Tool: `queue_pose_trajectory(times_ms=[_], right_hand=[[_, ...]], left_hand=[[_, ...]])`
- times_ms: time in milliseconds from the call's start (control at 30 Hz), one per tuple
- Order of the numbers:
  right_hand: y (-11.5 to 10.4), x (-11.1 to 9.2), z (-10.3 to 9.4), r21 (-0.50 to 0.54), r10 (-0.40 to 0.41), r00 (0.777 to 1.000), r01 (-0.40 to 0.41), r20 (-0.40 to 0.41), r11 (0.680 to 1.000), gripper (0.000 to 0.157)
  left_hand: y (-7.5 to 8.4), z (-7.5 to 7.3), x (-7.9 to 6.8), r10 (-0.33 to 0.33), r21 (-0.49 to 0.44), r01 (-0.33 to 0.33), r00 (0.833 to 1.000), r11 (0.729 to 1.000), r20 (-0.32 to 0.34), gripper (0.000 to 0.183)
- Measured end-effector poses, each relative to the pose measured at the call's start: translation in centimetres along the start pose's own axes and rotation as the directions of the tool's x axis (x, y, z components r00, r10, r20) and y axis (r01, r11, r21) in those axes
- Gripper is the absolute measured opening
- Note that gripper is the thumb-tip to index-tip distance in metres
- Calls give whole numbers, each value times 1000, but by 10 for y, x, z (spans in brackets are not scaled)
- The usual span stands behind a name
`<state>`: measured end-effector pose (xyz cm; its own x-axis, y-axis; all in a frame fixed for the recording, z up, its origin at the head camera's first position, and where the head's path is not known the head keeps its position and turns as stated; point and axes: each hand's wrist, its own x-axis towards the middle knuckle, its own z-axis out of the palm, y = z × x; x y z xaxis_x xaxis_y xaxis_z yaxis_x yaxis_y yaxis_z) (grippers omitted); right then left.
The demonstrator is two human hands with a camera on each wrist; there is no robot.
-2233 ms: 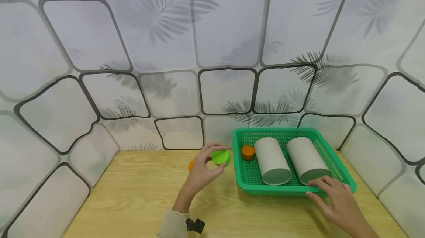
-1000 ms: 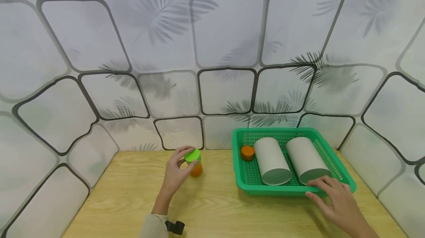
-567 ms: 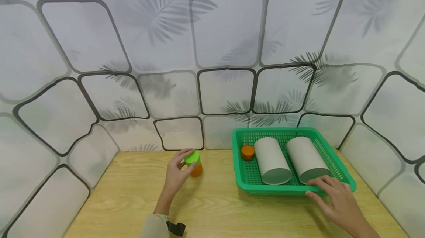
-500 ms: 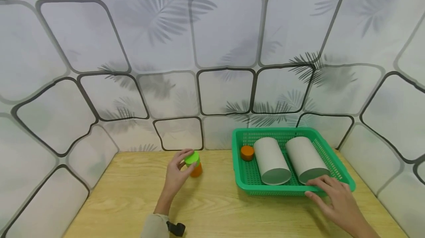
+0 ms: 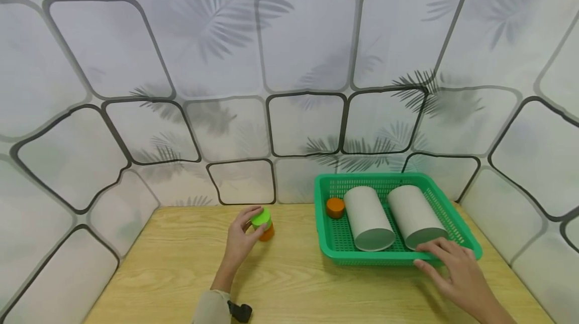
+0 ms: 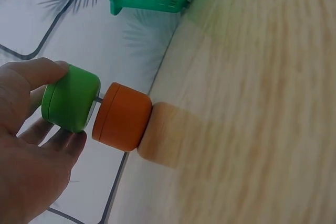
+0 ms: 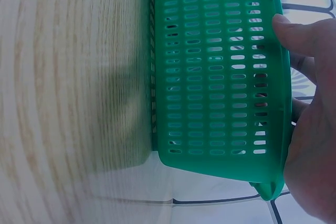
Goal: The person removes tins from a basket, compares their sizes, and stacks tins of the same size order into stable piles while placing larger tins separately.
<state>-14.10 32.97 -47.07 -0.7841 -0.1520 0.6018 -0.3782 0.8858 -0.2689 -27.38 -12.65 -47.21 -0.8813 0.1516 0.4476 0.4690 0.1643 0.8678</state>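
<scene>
My left hand point(image 5: 241, 237) holds a small green cylinder point(image 6: 72, 98), a short round piece with a seam near one end, between thumb and fingers. Directly below it an orange cylinder point(image 6: 123, 117) of like shape stands on the table; a narrow gap shows between the two in the left wrist view. My right hand point(image 5: 457, 274) grips the front rim of a green plastic basket point(image 7: 220, 87), thumb outside and fingers over the edge. Inside the basket lie two large white cylinders point(image 5: 368, 219) on their sides and another orange cylinder point(image 5: 335, 208) at the left.
The wooden table point(image 5: 181, 263) meets a patterned wall covering point(image 5: 239, 181) at the back, close behind the basket and the stacked pair. More of that covering rises at both sides.
My left hand has carried the green cylinder left from beside the basket to over the orange one, then lowered it slightly. The right hand stays on the rim.
</scene>
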Motion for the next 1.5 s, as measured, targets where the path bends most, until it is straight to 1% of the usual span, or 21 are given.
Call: queue_pose_trajectory(times_ms=[267,367,533,633,767,867,967,1067,1167,1233,1300,1400,1500], right_hand=[[-2,1,0,-6,-8,1000,8,1,1000,27],[-2,0,0,-10,-10,1000,10,-2,1000,28],[-1,0,-1,-11,-14,1000,14,-8,1000,30],[0,0,0,-10,-15,1000,15,-11,1000,31],[1,0,0,-11,-15,1000,15,-12,1000,31],[0,0,-1,-9,-16,1000,16,-11,1000,30],[0,0,-1,-7,-16,1000,16,-9,1000,29],[-1,0,-1,-7,-15,1000,15,-8,1000,29],[-2,0,-2,-9,-17,1000,17,-8,1000,29],[-2,1,-2,-11,-21,1000,21,-11,1000,28],[-2,1,-2,-11,-24,1000,24,-12,1000,28],[-2,1,-3,-12,-23,1000,23,-9,1000,27],[-3,1,-4,-14,-19,1000,19,-4,1000,27]], left_hand=[[-2,2,-1,-43,44,44,999,998,-3,39],[-6,3,0,-60,56,60,998,997,-7,39],[-26,5,3,-62,49,63,998,997,-28,39],[-37,5,5,-47,55,48,998,997,-30,40],[-42,3,5,-37,49,38,999,998,-20,42],[-41,2,4,-51,54,51,999,997,-11,43],[-34,0,3,-58,75,59,998,995,-11,44],[-17,-2,1,-58,73,59,998,996,-19,44],[1,-5,-1,-42,87,44,999,995,-28,42],[9,-7,-2,-25,107,29,999,994,-34,41],[9,-8,-1,-11,120,17,999,993,-45,40],[1,-9,1,10,157,1,998,988,-66,40],[-6,-8,4,46,211,-29,996,977,-77,40]])
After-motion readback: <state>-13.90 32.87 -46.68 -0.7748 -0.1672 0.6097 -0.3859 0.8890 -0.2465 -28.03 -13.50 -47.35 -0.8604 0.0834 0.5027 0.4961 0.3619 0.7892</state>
